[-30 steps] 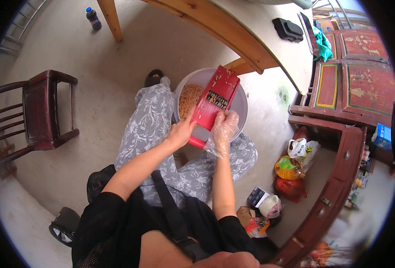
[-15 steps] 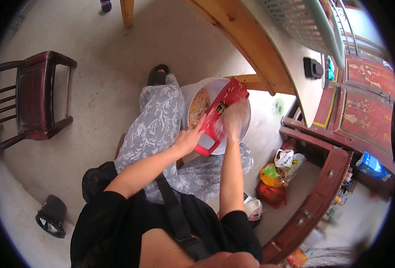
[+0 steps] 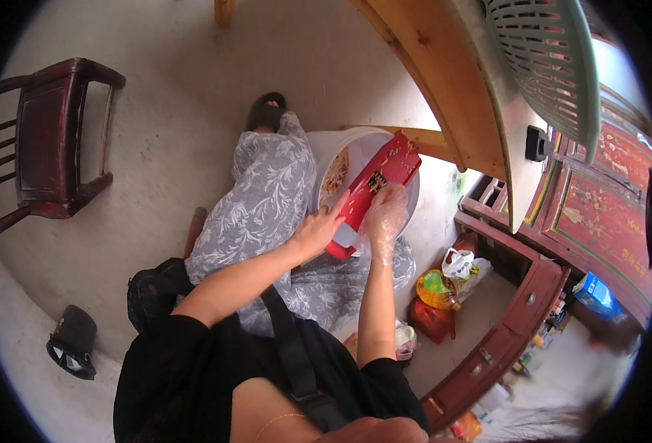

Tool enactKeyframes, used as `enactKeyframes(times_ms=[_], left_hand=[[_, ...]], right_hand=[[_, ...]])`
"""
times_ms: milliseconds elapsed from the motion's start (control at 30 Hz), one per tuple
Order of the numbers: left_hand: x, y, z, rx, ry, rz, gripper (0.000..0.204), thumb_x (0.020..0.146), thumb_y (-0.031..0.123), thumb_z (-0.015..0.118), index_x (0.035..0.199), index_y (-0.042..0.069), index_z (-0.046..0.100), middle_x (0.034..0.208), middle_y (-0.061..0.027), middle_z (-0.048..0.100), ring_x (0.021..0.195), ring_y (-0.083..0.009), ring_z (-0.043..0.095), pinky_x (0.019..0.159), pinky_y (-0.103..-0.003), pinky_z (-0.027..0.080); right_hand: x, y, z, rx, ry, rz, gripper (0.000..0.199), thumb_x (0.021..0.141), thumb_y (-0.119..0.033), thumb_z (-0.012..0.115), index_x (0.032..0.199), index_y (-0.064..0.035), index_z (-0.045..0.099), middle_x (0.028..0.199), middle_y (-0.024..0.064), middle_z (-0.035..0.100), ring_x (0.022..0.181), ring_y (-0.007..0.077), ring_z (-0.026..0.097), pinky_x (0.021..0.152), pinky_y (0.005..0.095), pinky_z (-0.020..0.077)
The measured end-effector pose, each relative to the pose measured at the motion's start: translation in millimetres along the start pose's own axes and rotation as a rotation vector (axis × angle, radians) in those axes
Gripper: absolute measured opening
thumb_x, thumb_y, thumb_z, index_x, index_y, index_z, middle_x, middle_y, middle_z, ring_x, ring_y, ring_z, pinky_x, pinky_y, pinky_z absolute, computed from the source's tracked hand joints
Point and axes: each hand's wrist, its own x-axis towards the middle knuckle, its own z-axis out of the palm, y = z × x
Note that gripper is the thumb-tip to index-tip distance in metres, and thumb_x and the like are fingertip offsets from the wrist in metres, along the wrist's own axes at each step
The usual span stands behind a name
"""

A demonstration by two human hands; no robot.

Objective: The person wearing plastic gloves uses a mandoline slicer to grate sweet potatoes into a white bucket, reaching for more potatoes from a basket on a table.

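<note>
A red plastic grater (image 3: 358,201) with a dark grating patch and pale shreds on it lies slanted across the mouth of a white bucket (image 3: 331,148). Its handle end points toward me. My left hand (image 3: 320,227) grips the grater's left edge, fingers along its side. My right hand (image 3: 385,214), in a clear plastic glove, is closed against the grater's face just below the grating patch; what its fingers hold is hidden. Inside the bucket lies a heap of pale orange-brown shreds (image 3: 335,174).
My patterned grey trouser leg (image 3: 267,177) flanks the bucket. A wooden table (image 3: 444,74) carries a green basket (image 3: 547,66) at upper right. A dark red chair (image 3: 64,140) stands left. Bags and an oil bottle (image 3: 436,288) sit by a red drawer unit (image 3: 514,314).
My gloved right hand, blurred before, now shows sharply, lower and closer to the handle. The view has shifted slightly, bringing the basket further into sight.
</note>
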Motion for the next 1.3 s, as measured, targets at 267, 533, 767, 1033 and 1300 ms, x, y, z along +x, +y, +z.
enactKeyframes(times_ms=[267,533,767,1033,1300], left_hand=[[0,-5,2,-0.043,0.004,0.0,0.062,0.09,0.028,0.049,0.142,0.022,0.016,0.086,-0.0184,0.061,0.064,-0.04,0.06,0.056,-0.049,0.049],[-2,-1,7,-0.111,0.059,0.091,0.062,0.091,0.026,0.046,0.143,0.018,0.012,0.087,-0.0259,0.059,0.069,-0.0432,0.059,0.059,-0.05,0.049],[1,-2,-1,-0.076,-0.017,0.033,0.062,0.092,0.026,0.046,0.142,0.017,0.012,0.089,-0.0303,0.058,0.07,-0.0445,0.059,0.059,-0.05,0.05],[1,-7,2,-0.012,0.042,0.036,0.063,0.091,0.025,0.048,0.142,0.018,0.013,0.081,-0.0259,0.059,0.062,-0.0429,0.059,0.053,-0.048,0.049],[-2,-4,0,0.017,-0.008,-0.015,0.063,0.09,0.028,0.048,0.143,0.022,0.013,0.084,-0.02,0.06,0.062,-0.0416,0.059,0.056,-0.049,0.05]], right_hand=[[-21,15,-6,0.07,0.04,-0.063,0.009,0.085,-0.011,0.05,0.088,-0.0034,0.054,0.089,0.0203,0.056,0.078,0.0399,0.057,0.068,0.0452,0.0451],[58,36,23,-0.175,0.174,-0.031,0.017,0.086,-0.013,0.047,0.09,0.0012,0.056,0.088,0.0249,0.059,0.083,0.0419,0.057,0.072,0.0486,0.0453],[8,27,36,-0.094,0.115,-0.037,0.019,0.087,-0.013,0.046,0.09,0.0026,0.057,0.088,0.0256,0.06,0.085,0.0394,0.059,0.073,0.0483,0.0447],[-9,3,25,-0.076,0.107,-0.166,0.016,0.082,-0.009,0.048,0.086,0.0031,0.058,0.088,0.0238,0.061,0.081,0.0396,0.06,0.069,0.0461,0.0472],[5,-6,12,-0.099,0.017,-0.165,0.019,0.084,-0.013,0.049,0.084,0.0025,0.059,0.083,0.0229,0.061,0.073,0.0385,0.061,0.066,0.0454,0.048]])
